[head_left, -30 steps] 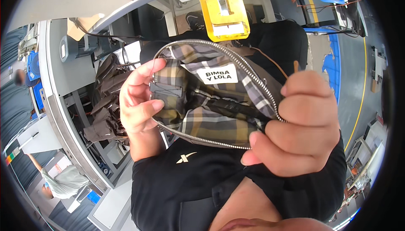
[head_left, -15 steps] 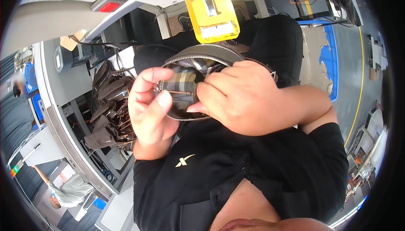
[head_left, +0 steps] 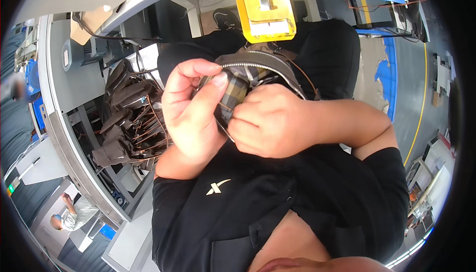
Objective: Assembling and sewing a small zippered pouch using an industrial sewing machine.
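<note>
A dark brown bag [head_left: 277, 66] lies in my lap with its curved zipper opening parted, silver teeth along the edge. Inside shows a plaid lining [head_left: 237, 89] in grey, olive and black. My left hand [head_left: 191, 110] is at the left end of the opening, thumb and forefinger pinching the bag's zippered edge. Curled at the near right side of the opening, my right hand [head_left: 272, 120] has its fingers closed against the lining. Whatever its fingertips grip is hidden behind the knuckles.
Several dark brown bags with thin orange-brown cords [head_left: 131, 128] are heaped at my left beside a grey table frame [head_left: 74, 143]. A yellow plate [head_left: 266, 11] hangs from the machine ahead. Blue-edged bins [head_left: 389, 73] stand right. Another person [head_left: 74, 215] is far left.
My left hand has shifted right and slightly up, its pinch now at the zippered edge. The bag's opening has tilted and narrowed. The right hand has curled its thumb in.
</note>
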### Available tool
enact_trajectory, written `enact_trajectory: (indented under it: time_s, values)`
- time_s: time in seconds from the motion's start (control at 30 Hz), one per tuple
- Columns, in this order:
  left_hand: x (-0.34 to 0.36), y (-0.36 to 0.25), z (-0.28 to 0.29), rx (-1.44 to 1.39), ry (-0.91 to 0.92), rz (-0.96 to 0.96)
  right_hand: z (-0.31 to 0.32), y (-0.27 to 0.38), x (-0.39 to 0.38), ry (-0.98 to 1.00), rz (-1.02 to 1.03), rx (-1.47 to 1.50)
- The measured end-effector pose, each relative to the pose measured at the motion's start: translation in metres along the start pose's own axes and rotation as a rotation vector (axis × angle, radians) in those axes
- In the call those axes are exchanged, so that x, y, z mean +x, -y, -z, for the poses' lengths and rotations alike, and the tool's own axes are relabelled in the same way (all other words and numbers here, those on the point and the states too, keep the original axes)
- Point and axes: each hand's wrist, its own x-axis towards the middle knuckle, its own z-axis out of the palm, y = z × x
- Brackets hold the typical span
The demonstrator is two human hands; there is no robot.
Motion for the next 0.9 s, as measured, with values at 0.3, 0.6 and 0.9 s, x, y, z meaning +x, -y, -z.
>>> enact_trajectory:
  time_s: [0.3,0.6,0.9]
  values:
    - [0.025,-0.012,0.009,-0.046,0.241,0.267,0.018,0.000,-0.011,-0.107,-0.091,-0.226]
    - [0.019,-0.005,0.004,0.095,0.159,0.229,0.016,0.011,-0.014,-0.024,-0.257,-0.273]
    - [0.013,0.006,-0.001,-0.093,-0.018,0.065,0.008,-0.001,-0.007,0.045,0.003,-0.149]
